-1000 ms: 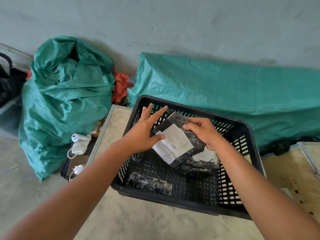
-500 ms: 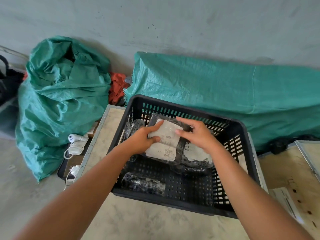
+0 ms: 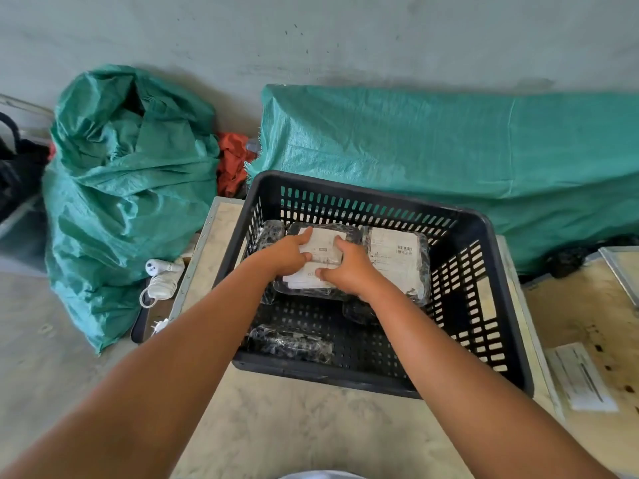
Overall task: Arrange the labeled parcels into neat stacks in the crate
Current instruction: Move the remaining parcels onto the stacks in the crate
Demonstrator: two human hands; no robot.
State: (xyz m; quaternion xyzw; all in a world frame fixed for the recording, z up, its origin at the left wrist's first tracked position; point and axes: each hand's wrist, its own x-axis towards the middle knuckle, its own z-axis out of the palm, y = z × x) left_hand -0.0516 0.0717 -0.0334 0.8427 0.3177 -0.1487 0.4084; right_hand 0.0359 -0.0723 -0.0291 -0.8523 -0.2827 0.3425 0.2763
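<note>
Two bare forearms reach from the near edge over a pale, mottled table top [image 3: 311, 426] into a black plastic crate [image 3: 511, 340] with slotted walls and a perforated floor; nearest in the crate, along the front wall, lies a long roll-shaped parcel [image 3: 290, 344] in shiny black film, with no label showing. Beyond it the left hand [image 3: 288, 255] and the right hand [image 3: 345, 271] rest on one flat parcel [image 3: 320, 261], wrapped in glossy black plastic with a white paper label on top; the left hand's fingers curl over the label's left edge with the thumb across it, and the right hand lies palm down, fingers bent onto the label's near right part. Its print is too small to read. Just beside it on the right sits a second flat labeled parcel [image 3: 396, 261], whose white label carries a barcode and lines of text that may be an address, though nothing is legible. Against the left wall stands a small black-wrapped parcel [image 3: 271, 235]. Outside, a white slip of paper [image 3: 581, 376] lies on the worn wooden board [image 3: 594, 305] to the right; farther back are a crumpled green woven sack [image 3: 131, 188], a long green woven tarp [image 3: 449, 160] and a grey wall [image 3: 311, 36].
</note>
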